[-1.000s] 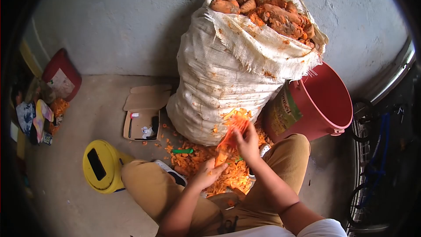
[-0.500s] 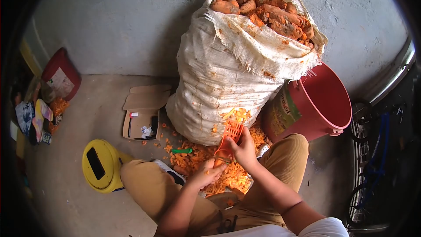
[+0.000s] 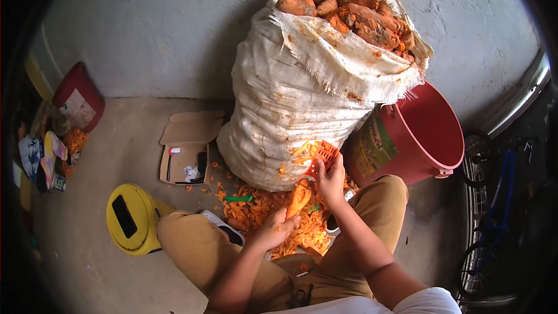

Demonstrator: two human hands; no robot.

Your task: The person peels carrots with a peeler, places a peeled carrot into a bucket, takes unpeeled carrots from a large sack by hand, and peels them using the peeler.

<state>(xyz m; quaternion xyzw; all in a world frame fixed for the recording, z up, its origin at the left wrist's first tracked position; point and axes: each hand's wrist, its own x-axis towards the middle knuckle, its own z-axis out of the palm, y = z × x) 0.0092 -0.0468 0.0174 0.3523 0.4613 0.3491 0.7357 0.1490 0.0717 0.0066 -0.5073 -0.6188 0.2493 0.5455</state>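
Observation:
My left hand [image 3: 275,230] is closed round the lower end of a partly peeled carrot [image 3: 299,199], its tip pointing up and away from me. In my right hand [image 3: 330,181] is an orange plastic peeler [image 3: 323,156] with a perforated handle, its lower end close to the carrot's upper end. Whether the blade touches the carrot I cannot tell. Below both hands, a heap of orange peelings [image 3: 302,234] covers the floor between my legs. A large white woven sack [image 3: 290,93] stands just ahead, filled with unpeeled carrots [image 3: 372,23].
A red bucket [image 3: 430,134] stands right of the sack, near a bicycle [image 3: 494,215]. To the left are an open cardboard box [image 3: 186,163] and a yellow container [image 3: 131,221] with a black phone [image 3: 124,216] on its lid. A green-handled tool [image 3: 238,199] lies among the peelings.
My right hand and the peeler have moved up and slightly right, toward the sack. The carrot in my left hand now points upward and shows more of its bright side.

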